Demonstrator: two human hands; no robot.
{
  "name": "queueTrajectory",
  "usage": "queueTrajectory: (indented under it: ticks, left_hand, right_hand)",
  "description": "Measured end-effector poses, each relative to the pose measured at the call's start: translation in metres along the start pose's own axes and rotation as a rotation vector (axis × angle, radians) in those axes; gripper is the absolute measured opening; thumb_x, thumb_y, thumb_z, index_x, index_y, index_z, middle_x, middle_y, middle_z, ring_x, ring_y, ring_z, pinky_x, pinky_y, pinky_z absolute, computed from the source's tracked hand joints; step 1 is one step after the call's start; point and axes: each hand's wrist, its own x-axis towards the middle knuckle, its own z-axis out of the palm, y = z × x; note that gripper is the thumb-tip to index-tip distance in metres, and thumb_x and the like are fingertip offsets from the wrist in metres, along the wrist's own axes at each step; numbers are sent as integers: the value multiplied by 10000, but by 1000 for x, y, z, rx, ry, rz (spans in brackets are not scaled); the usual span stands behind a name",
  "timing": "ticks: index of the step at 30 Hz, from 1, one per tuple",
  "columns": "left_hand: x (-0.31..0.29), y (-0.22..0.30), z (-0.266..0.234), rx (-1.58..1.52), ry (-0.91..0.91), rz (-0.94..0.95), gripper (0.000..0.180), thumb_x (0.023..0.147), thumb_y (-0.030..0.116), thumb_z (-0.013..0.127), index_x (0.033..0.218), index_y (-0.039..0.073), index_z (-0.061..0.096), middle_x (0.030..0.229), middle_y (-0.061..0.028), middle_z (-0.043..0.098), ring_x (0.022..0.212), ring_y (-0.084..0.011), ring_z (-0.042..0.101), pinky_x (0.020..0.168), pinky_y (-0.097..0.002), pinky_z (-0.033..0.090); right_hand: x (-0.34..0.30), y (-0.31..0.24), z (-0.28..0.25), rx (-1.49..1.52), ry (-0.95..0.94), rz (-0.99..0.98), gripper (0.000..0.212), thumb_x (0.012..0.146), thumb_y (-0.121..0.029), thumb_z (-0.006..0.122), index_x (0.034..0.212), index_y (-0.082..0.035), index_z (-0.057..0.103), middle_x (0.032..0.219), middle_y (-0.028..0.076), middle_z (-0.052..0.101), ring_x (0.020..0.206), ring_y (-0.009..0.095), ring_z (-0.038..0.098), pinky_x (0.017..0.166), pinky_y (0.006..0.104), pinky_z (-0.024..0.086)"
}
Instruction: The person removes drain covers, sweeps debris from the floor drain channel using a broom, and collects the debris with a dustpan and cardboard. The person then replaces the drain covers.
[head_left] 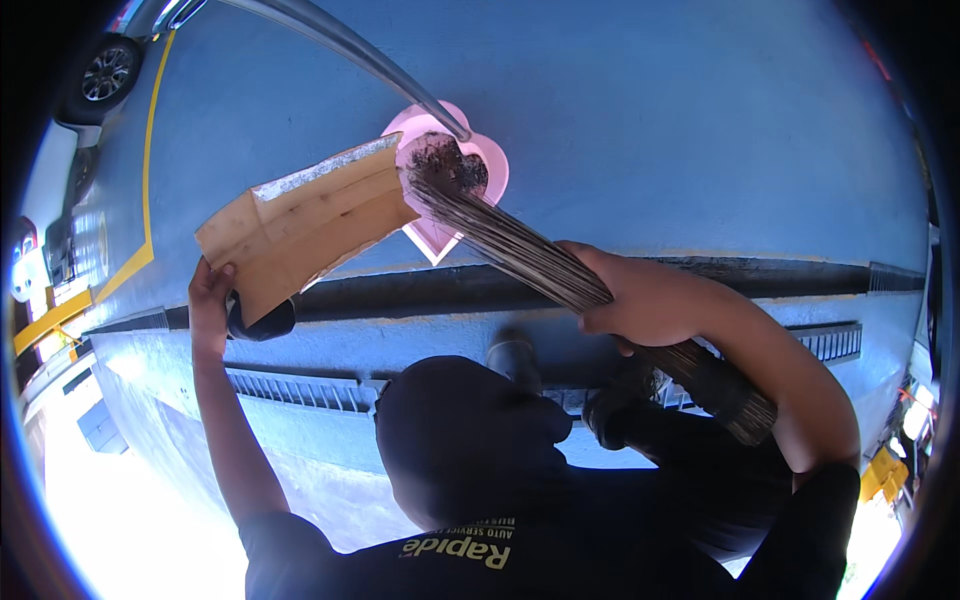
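My left hand [209,300] grips the near left corner of a folded piece of brown cardboard [320,215], held tilted. The cardboard's far end reaches the rim of a pink heart-shaped container [490,160] on the floor. Dark dirt [440,160] lies in the container. My right hand [640,298] is wrapped round a stick broom [520,248], its thin bristle tips in the dirt and its bound end beside my right forearm. A grey metal pole [350,45] comes down to the notch of the heart; whether they are joined I cannot tell.
A dark drain channel [720,270] crosses the blue floor, with metal grating [290,390] nearer to me. My boots [514,360] stand by it. A yellow floor line [150,150] and a vehicle wheel [108,73] are at the left. A black rounded thing [262,318] shows under the cardboard.
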Motion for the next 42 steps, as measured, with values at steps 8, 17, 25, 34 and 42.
queueTrajectory:
  ticks: [8,17,25,34,42]
  left_hand:
    - [17,4,-10,54,-28,290,294,993,133,519,1250,-4,554,1034,-74,649,963,-105,542,879,-271,428]
    - [60,48,-39,226,-105,402,288,984,113,519,1244,-4,557,1029,-46,640,946,-103,549,870,-256,430]
    - [87,119,-42,149,-319,417,352,980,97,511,1320,3,514,1121,-69,649,1031,-124,574,936,-285,438]
    - [106,120,-8,279,-344,441,367,983,76,487,1340,-13,483,1168,-86,633,1086,-136,568,960,-286,428]
    - [108,98,-8,157,-218,372,368,971,83,507,1327,-7,492,1110,-115,656,1005,-157,600,922,-299,444]
  right_hand:
    - [-1,9,-18,66,120,-103,710,859,-138,597,1462,-21,243,851,119,605,604,175,624,586,339,524]
    - [43,7,-22,32,79,-180,739,843,-102,589,1478,-15,222,930,143,590,609,188,621,557,337,527]
    - [16,-18,-19,-288,254,-98,781,855,-111,566,1503,-5,145,928,204,652,658,248,668,588,371,545]
    - [12,-11,7,-686,241,3,845,802,-91,527,1529,-28,101,924,228,678,819,330,679,705,427,537]
    - [-14,-10,0,-533,234,38,848,813,-87,549,1527,-25,96,907,225,674,799,319,678,700,423,537]
